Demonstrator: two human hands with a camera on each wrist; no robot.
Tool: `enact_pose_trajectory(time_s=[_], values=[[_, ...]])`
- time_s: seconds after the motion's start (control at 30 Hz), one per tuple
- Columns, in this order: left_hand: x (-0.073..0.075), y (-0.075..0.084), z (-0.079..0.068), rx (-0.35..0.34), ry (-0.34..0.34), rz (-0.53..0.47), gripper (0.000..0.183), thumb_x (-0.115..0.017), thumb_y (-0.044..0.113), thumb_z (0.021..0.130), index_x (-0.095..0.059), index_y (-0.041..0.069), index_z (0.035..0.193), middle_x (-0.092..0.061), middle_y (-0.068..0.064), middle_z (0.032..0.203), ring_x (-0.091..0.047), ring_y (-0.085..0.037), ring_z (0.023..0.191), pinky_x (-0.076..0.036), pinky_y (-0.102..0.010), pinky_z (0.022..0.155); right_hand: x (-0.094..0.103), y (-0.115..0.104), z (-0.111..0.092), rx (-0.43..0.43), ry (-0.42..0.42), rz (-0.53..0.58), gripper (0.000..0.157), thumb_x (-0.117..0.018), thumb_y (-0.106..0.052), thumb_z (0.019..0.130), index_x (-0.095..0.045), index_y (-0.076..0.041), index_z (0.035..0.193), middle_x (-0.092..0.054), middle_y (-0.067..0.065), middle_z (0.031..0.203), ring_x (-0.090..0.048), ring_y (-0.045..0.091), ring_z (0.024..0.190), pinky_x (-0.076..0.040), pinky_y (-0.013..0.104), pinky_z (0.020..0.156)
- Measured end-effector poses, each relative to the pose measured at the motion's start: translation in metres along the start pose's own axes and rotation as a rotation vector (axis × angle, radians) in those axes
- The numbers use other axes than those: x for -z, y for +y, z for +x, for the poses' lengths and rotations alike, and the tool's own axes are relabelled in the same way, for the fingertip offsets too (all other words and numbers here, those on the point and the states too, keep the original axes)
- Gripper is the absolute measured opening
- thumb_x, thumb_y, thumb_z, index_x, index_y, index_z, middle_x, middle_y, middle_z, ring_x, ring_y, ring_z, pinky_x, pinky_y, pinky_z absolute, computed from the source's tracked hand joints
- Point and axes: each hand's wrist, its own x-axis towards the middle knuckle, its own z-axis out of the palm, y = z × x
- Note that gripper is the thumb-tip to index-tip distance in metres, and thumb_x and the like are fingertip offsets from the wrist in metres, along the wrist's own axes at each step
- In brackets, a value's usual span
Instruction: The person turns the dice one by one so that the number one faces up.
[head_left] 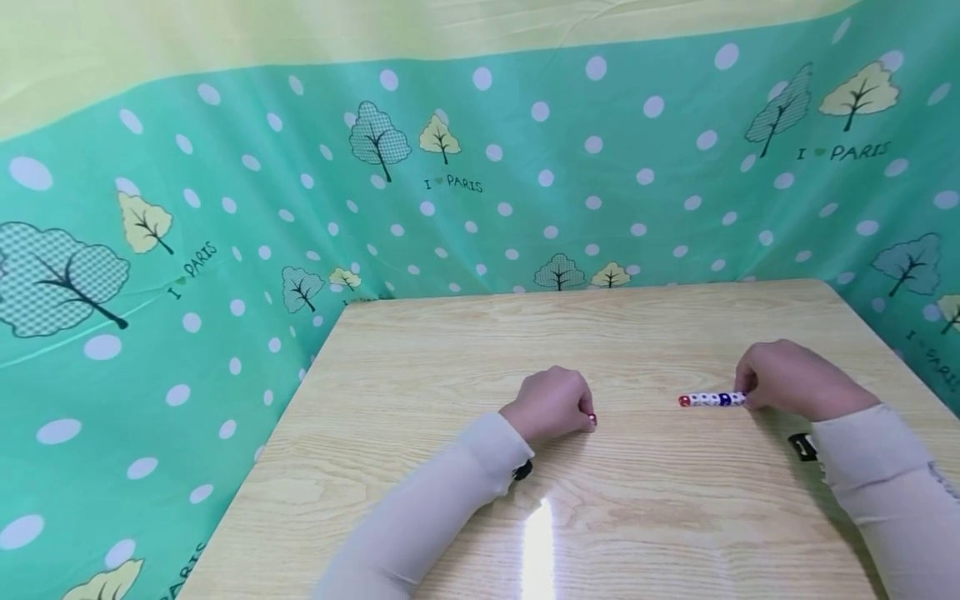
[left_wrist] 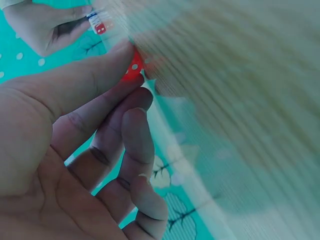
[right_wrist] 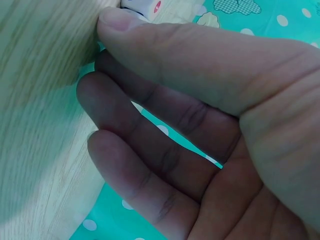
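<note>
My left hand (head_left: 551, 404) is low over the middle of the table. It pinches a red die with white dots (left_wrist: 134, 66) between thumb and forefinger, the other fingers loosely bent. To the right a row of small dice (head_left: 705, 400) lies in a line on the table: red at the left end, then white ones, a blue one and white again. At the row's right end my right hand (head_left: 795, 379) grips the last die with thumb and forefinger. A white die with a red mark (right_wrist: 146, 7) shows past the right thumb; the forefinger's contact is hidden there.
The light wood-grain table (head_left: 420, 358) is bordered at the back and sides by a green dotted cloth (head_left: 465, 200) with tree prints. A bright reflection lies on the near part of the table. Black wrist straps show at both cuffs.
</note>
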Motion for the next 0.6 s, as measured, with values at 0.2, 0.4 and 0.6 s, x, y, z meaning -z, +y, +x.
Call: enact_pose_trajectory(time_s=[0.2,0.4,0.6], values=[[-0.003,0.021,0.024,0.011,-0.003,0.027,0.019,-0.086,0.040,0.084,-0.073,0.038,0.069,-0.062,0.027,0.069,-0.057,0.002,0.068,-0.046,-0.026,0.058,0.001,-0.002,-0.001,-0.010,-0.005,0.011,0.014,-0.084,-0.001,0.078,-0.076,-0.013,0.080,-0.069,0.001,0.083,-0.054,0.019,0.071,-0.049,0.035,0.064],[-0.006,0.040,0.041,-0.005,0.001,0.028,0.021,-0.086,0.040,0.084,-0.072,0.037,0.069,-0.061,0.026,0.069,-0.056,0.001,0.066,-0.046,-0.025,0.057,0.000,-0.001,0.000,-0.019,-0.007,0.008,0.014,-0.084,-0.002,0.079,-0.076,-0.013,0.081,-0.069,0.001,0.083,-0.054,0.019,0.070,-0.049,0.035,0.064],[-0.009,0.060,0.058,-0.016,0.002,0.051,0.020,-0.086,0.041,0.083,-0.072,0.035,0.070,-0.061,0.025,0.070,-0.055,0.000,0.065,-0.046,-0.025,0.055,-0.001,0.001,0.000,-0.024,0.000,0.023,0.014,-0.084,-0.001,0.079,-0.076,-0.013,0.081,-0.069,0.002,0.083,-0.054,0.019,0.070,-0.049,0.035,0.064]])
